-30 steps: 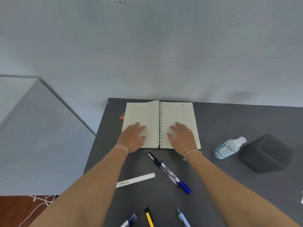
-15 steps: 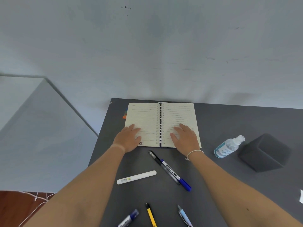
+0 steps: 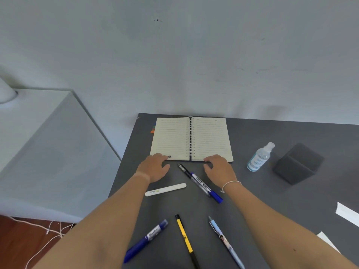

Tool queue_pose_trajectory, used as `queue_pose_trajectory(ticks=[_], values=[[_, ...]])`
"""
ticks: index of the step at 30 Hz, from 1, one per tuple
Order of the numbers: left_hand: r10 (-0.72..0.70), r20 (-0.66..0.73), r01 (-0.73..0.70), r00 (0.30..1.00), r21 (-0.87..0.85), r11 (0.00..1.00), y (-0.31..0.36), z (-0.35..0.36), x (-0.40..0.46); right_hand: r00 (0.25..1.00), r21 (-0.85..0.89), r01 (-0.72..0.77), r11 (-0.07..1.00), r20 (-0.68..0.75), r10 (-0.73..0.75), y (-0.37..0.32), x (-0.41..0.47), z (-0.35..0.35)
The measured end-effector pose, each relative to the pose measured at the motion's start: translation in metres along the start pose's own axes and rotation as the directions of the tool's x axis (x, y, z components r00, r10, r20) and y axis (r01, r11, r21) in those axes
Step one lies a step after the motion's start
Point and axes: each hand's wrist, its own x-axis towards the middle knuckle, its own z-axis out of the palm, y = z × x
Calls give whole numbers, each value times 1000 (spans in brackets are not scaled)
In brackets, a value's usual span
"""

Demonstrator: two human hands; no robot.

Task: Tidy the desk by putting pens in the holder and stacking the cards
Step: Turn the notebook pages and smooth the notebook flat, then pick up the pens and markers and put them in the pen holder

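Observation:
Several pens lie on the dark grey desk: a black pen beside a blue-capped pen, a white pen, a dark blue marker, a yellow-and-black pen and a light blue pen. The dark square pen holder stands at the right. White cards peek in at the right edge. My left hand and my right hand rest at the near edge of an open spiral notebook, fingers curled over its bottom edge, holding nothing.
A clear spray bottle lies between the notebook and the holder. A pale cabinet stands left of the desk, with white cables on the wooden floor. The wall runs right behind the desk.
Both hands have slid back off the notebook pages to its near edge. The camera has tilted down, so more pens and the cards show.

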Motion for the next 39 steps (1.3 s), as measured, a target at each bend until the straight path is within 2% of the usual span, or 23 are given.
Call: queue_pose_trajectory(ticks=[8, 11, 16, 21, 26, 33, 36, 39], values=[[25, 91, -23, 996, -30, 999, -4, 21, -35, 984, -97, -54, 994, 162, 69, 2, -26, 19], [27, 119, -27, 992, -8, 1000, -7, 28, -42, 985, -108, -89, 990, 138, 104, 3, -28, 24], [24, 76, -24, 997, -3, 1000, -6, 35, -46, 985, -103, -109, 989, 126, 122, 7, -30, 26], [4, 90, -1, 996, -33, 999, -4, 35, -49, 985, 0, -135, 991, 105, 134, 2, -30, 22], [-32, 106, 41, 994, -88, 995, -8, 33, -61, 994, 52, -74, 996, 87, 70, -11, -27, 25], [-67, 60, 72, 996, -102, 992, -19, 33, -81, 996, -81, 12, 997, 85, -5, -21, -26, 43], [-62, 70, 69, 996, -100, 993, -26, 35, -89, 997, -158, 6, 987, 80, 7, -22, -26, 53], [-70, 84, 81, 994, -135, 988, -33, 37, -95, 997, -150, -36, 988, 63, 46, -21, -28, 58]])
